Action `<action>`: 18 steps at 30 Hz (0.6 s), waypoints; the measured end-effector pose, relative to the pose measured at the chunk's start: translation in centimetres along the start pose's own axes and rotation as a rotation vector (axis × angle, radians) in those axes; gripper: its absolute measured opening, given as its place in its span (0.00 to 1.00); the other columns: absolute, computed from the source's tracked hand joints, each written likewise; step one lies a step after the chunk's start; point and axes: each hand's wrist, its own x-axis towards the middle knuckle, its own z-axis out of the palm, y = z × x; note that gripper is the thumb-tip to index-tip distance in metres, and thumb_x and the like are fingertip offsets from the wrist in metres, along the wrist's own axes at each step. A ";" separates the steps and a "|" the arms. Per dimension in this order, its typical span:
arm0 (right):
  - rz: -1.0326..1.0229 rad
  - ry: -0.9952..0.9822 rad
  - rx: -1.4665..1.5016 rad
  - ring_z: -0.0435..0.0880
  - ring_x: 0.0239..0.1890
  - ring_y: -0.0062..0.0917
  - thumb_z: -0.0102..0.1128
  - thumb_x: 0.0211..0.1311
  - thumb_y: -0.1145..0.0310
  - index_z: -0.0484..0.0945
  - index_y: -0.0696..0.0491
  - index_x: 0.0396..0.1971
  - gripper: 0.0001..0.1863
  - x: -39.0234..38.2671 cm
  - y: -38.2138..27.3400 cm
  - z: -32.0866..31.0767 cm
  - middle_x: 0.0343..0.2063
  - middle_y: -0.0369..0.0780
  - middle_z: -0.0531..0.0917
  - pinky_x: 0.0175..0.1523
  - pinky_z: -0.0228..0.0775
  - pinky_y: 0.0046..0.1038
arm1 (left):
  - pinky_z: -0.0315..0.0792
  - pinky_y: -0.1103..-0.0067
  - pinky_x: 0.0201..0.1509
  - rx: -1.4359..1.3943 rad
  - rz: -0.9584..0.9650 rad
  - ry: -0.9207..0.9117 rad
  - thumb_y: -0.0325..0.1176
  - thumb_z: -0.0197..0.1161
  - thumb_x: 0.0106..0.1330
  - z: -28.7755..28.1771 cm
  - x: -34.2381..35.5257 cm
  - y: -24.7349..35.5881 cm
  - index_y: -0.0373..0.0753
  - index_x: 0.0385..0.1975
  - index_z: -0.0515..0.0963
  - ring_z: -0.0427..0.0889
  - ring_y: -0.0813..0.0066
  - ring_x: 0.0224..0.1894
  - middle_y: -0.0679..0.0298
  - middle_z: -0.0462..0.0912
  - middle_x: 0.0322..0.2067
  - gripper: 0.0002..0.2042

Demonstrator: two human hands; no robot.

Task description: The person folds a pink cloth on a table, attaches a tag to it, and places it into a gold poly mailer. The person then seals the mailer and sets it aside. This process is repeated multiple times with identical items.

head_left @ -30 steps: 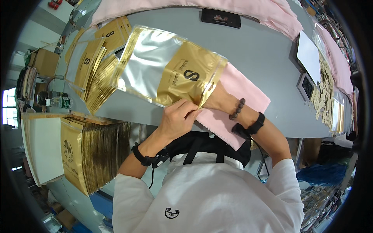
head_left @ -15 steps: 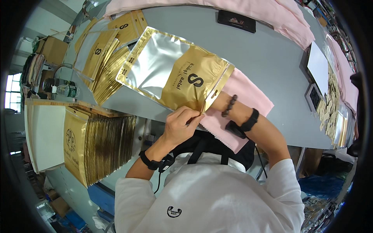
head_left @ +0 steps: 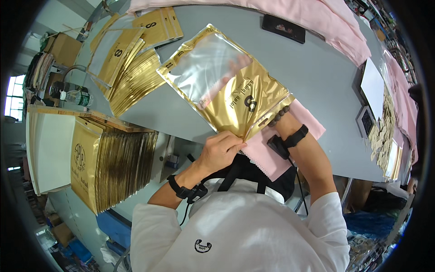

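A gold bag with a clear window [head_left: 186, 75] lies tilted across the table in front of me. My left hand [head_left: 220, 149] pinches the near corner of its opening. My right hand [head_left: 240, 63] is inside the bag up to the beaded wrist. Through the clear window its fingers show blurred, seemingly stretched out; the palm is hidden by the gold part. A pinkish patch also shows through the window, lower down. Folded pink cloth [head_left: 267, 156] with a zigzag edge lies under my right wrist and hangs over the table edge; whether it runs into the bag is hidden.
Left on the table are fanned gold bags [head_left: 136, 75] and a plastic bottle [head_left: 77, 97]. Below stands a box of upright gold bags [head_left: 88, 165]. A dark phone-like slab [head_left: 284, 29] and pink fabric [head_left: 335, 25] lie at the back. Right are a white sheet [head_left: 371, 88] and beige tags [head_left: 383, 133].
My right hand has pushed deeper into the bag, and its fingers now show through the window. The bag has turned and shifted right. The left hand keeps its pinch, slightly right and lower.
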 end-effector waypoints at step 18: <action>-0.270 -0.496 -1.142 0.71 0.73 0.36 0.74 0.56 0.48 0.78 0.47 0.66 0.38 -21.9 -10.2 -8.1 0.69 0.40 0.76 0.80 0.58 0.46 | 0.77 0.73 0.28 0.138 0.134 0.090 0.29 0.82 0.52 -1.5 -2.5 -1.0 0.40 0.28 0.85 0.82 0.69 0.25 0.66 0.82 0.25 0.09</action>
